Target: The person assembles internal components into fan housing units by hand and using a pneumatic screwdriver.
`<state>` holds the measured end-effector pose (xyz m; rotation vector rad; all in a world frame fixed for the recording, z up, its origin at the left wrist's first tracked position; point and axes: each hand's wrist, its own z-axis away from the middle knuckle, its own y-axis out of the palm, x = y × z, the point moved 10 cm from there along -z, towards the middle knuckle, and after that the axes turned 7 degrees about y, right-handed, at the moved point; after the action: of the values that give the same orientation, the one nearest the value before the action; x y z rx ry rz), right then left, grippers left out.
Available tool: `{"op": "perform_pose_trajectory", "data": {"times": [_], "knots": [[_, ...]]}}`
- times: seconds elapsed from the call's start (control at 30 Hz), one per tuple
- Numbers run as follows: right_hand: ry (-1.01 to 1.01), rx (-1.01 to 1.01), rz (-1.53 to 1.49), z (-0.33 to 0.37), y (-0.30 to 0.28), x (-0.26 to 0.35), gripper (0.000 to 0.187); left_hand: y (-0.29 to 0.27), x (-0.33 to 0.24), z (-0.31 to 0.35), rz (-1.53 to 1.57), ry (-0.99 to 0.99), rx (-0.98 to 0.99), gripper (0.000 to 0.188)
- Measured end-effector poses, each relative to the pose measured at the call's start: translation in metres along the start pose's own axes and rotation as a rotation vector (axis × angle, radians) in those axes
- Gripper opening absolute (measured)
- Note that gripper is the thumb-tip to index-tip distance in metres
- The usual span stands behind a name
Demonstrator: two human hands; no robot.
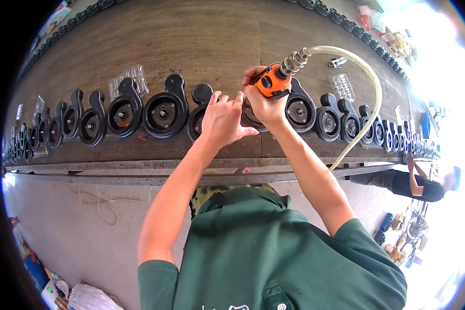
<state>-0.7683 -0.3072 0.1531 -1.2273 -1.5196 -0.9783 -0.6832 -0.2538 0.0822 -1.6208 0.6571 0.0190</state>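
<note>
"Tool (274, 81) first: where do you have it in the head view?"

"I have it in my right hand (265, 106), over the row of wheels along the bench (206, 41). The grip is closed round it, and its orange body shows at the far side of that hand, above the thumb and knuckles."

"Which way does it point?"

"The long axis I can make out slants across my feed. Its metal coupling (294, 62) points away and to the right; from there the hose (374, 77) arcs right, then curves back to the near edge. The working tip is hidden from me, so I can't say where that aims."

"And the left hand (223, 120)?"

"Wide: I see the thumb stretched right, well apart from the bent fingers, which reach close to the right hand. Whether it presses on anything, I can't tell."

"What lies between them?"

"The middle wheel (250, 118), mostly covered by my hands, nearer the body than the tool. I can't see if the tool touches it."

"Neighbours?"

"The left wheel (194, 124) is partly behind the left hand, its round cap (202, 93) on the far side. The right wheel (299, 112) stands just beside the right hand. A clear tray (342, 87) lies beyond the row; a co-worker (418, 186) is farther right."
</note>
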Motion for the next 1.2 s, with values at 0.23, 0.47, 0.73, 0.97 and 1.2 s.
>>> {"op": "perform_pose_trajectory", "data": {"times": [0.23, 0.47, 0.73, 0.97, 1.2], "knots": [[-0.009, -0.163, -0.126, -0.004, -0.044, 0.015, 0.021, -0.01, -0.01, 0.009, 0.021, 0.108, -0.155, 0.09], [0.006, -0.274, -0.164, -0.009, -0.085, -0.015, 0.022, -0.008, -0.015, 0.009, -0.037, 0.173, -0.144, 0.06], [0.006, -0.26, -0.171, -0.012, -0.085, -0.018, 0.022, -0.013, -0.018, 0.009, -0.016, 0.186, -0.21, 0.053], [0.018, -0.228, -0.202, -0.014, -0.084, -0.025, 0.022, -0.014, -0.017, 0.007, 0.006, 0.176, -0.204, 0.053], [0.026, -0.183, -0.174, -0.009, -0.077, -0.019, 0.022, -0.015, -0.016, 0.005, 0.014, 0.147, -0.148, 0.056]]}}
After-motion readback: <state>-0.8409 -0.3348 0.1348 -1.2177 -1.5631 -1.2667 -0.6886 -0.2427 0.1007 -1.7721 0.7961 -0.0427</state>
